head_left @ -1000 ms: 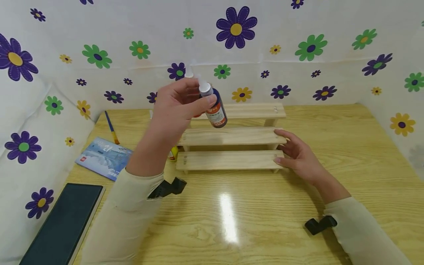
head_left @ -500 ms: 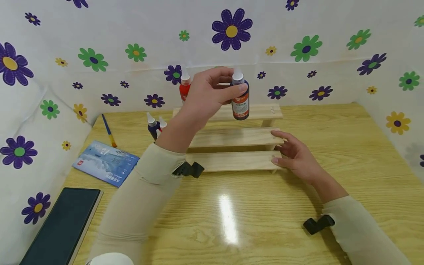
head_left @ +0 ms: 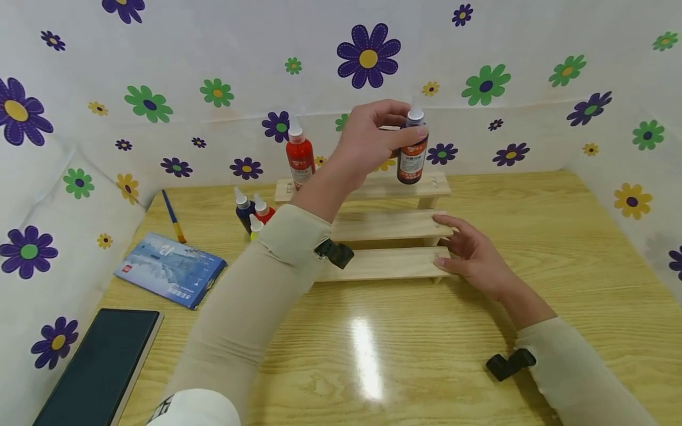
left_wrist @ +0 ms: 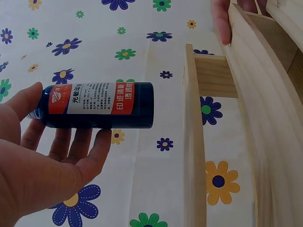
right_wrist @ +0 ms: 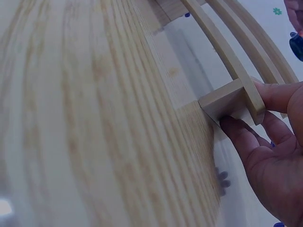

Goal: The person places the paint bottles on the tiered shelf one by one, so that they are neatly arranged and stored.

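Observation:
My left hand (head_left: 367,141) pinches a dark blue ink bottle (head_left: 412,161) near its silver cap, between thumb and fingers. Upright in the head view, the bottle hangs above the right end of the top board on a three-step wooden rack (head_left: 389,225). A gap shows between the bottle (left_wrist: 94,105) and the boards in the left wrist view. My right hand (head_left: 476,258) grips the rack's right end, thumb at the lowest board. Fingers (right_wrist: 241,139) curl beneath that board in the right wrist view. On the top board's left end stands a red ink bottle (head_left: 301,157), partly behind my left wrist.
Left of the rack stand several bottles: a dark one (head_left: 244,210), a red one (head_left: 263,210) and a yellow one (head_left: 256,228), partly hidden by my sleeve. Further left lie a paintbrush (head_left: 173,216), a blue booklet (head_left: 169,267) and a dark tablet-like slab (head_left: 101,367).
My left hand has carried the dark blue bottle rightward along the top board, turning it from tilted to upright. The red bottle behind has come into view. My right hand keeps its grip.

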Demonstrator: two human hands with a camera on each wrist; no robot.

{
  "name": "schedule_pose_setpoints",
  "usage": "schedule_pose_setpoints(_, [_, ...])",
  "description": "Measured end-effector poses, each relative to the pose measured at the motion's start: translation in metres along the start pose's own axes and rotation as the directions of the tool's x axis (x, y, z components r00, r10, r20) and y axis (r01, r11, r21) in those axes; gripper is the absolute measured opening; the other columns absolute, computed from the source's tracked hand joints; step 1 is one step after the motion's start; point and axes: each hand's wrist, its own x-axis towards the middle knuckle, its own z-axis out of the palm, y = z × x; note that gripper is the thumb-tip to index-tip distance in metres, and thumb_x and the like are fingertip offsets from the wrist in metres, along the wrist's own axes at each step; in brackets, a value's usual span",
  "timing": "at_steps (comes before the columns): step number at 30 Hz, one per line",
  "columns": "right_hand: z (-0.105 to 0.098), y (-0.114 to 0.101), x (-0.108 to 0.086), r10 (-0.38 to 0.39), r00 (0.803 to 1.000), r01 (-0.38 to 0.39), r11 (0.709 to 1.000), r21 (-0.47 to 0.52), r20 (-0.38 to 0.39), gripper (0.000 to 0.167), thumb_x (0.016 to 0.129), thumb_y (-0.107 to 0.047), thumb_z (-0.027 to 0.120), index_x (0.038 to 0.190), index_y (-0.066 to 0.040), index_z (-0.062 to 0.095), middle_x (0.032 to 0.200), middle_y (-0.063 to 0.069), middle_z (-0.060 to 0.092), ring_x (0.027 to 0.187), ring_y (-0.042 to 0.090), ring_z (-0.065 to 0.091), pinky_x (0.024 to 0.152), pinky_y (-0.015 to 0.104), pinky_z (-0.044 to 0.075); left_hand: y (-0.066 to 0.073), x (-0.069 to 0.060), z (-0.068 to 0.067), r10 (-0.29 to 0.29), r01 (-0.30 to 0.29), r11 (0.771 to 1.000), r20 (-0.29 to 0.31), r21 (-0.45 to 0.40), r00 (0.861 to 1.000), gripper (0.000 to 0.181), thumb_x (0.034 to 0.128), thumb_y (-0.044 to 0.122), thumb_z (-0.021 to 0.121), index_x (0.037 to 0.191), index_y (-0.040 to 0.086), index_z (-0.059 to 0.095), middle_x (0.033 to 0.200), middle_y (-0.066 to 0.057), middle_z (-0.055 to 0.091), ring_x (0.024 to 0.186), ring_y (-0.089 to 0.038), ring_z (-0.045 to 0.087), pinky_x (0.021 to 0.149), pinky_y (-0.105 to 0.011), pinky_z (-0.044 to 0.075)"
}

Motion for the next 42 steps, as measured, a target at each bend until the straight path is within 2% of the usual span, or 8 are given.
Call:
schedule_pose_setpoints(6, [0.002,0.002,0.000,-0.012,1.000,0.012,1.000,0.021,0.014,0.077,0.088,0.018,0.064,0.154,-0.011,0.036,0.145,0.029,0.043,0.131,0.051,0.041,0.096,0.028,0.049,-0.011,0.007,0.004,-0.040,0.041,0.999,-0.018,0.032,0.999,0.029,0.0880,0.019,0.080,0.115,0.015,0.071,0.112,0.003,0.066,0.102,-0.015,0.062,0.083,-0.032,0.054])
schedule_pose_setpoints(10, [0.001,0.001,0.000,-0.019,1.000,0.018,1.000,0.011,0.015,0.078,0.087,0.019,0.064,0.154,-0.009,0.035,0.145,0.029,0.043,0.132,0.047,0.043,0.097,0.028,0.048,-0.017,0.013,0.011,-0.046,0.046,0.999,-0.009,0.028,0.999,0.031,0.0884,0.019,0.079,0.117,0.014,0.070,0.112,0.002,0.065,0.102,-0.015,0.063,0.081,-0.030,0.054])
schedule_pose_setpoints(14, [0.000,0.000,0.001,-0.017,1.000,0.017,1.000,-0.006,0.015,0.077,0.088,0.018,0.065,0.154,-0.009,0.035,0.146,0.027,0.043,0.131,0.044,0.044,0.098,0.027,0.047,-0.022,0.020,0.020,-0.044,0.044,0.997,0.000,0.062,0.999,0.033,0.0888,0.021,0.079,0.119,0.015,0.070,0.112,0.003,0.064,0.102,-0.013,0.061,0.081,-0.029,0.054])
schedule_pose_setpoints(18, [0.001,-0.002,0.002,-0.020,1.000,0.020,1.000,-0.012,0.016,0.077,0.088,0.017,0.065,0.154,-0.011,0.036,0.145,0.026,0.044,0.130,0.040,0.047,0.098,0.026,0.047,-0.022,0.021,0.025,-0.015,0.015,0.989,-0.003,0.145,1.000,0.037,0.0892,0.024,0.079,0.124,0.015,0.068,0.112,0.004,0.064,0.105,-0.011,0.059,0.084,-0.027,0.051])
schedule_pose_setpoints(23, [0.000,-0.003,0.002,-0.021,1.000,0.021,1.000,-0.018,0.020,0.077,0.088,0.017,0.065,0.154,-0.012,0.036,0.144,0.026,0.045,0.128,0.035,0.049,0.097,0.027,0.047,-0.022,0.019,0.027,0.015,-0.014,0.981,-0.008,0.192,1.000,0.035,0.0903,0.027,0.077,0.123,0.016,0.069,0.112,0.006,0.064,0.106,-0.009,0.058,0.086,-0.026,0.050])
schedule_pose_setpoints(30, [0.001,-0.002,0.003,-0.015,1.000,0.015,1.000,-0.008,0.019,0.077,0.088,0.018,0.065,0.154,-0.011,0.036,0.143,0.027,0.046,0.128,0.046,0.047,0.094,0.028,0.050,-0.028,0.017,0.029,0.057,-0.053,0.970,-0.007,0.236,0.998,0.038,0.0914,0.033,0.075,0.126,0.019,0.067,0.113,0.009,0.065,0.105,-0.006,0.058,0.085,-0.024,0.051])
schedule_pose_setpoints(36, [0.001,-0.001,0.000,-0.013,1.000,0.013,1.000,0.000,0.023,0.077,0.089,0.017,0.064,0.154,-0.010,0.035,0.141,0.028,0.047,0.127,0.051,0.045,0.092,0.029,0.052,-0.031,0.004,0.025,0.083,-0.080,0.969,-0.005,0.233,0.997,0.058,0.0890,0.032,0.078,0.142,0.023,0.056,0.129,0.006,0.060,0.117,-0.010,0.056,0.092,-0.024,0.048])
schedule_pose_setpoints(42, [0.000,0.000,0.000,-0.030,0.999,0.030,1.000,0.005,0.025,0.077,0.089,0.018,0.064,0.154,-0.009,0.034,0.140,0.024,0.050,0.126,0.051,0.046,0.091,0.030,0.053,-0.026,-0.020,0.019,0.172,-0.159,0.959,-0.036,0.236,0.984,0.066,0.0884,0.024,0.079,0.147,0.023,0.049,0.140,0.003,0.055,0.121,-0.008,0.054,0.097,-0.022,0.045])
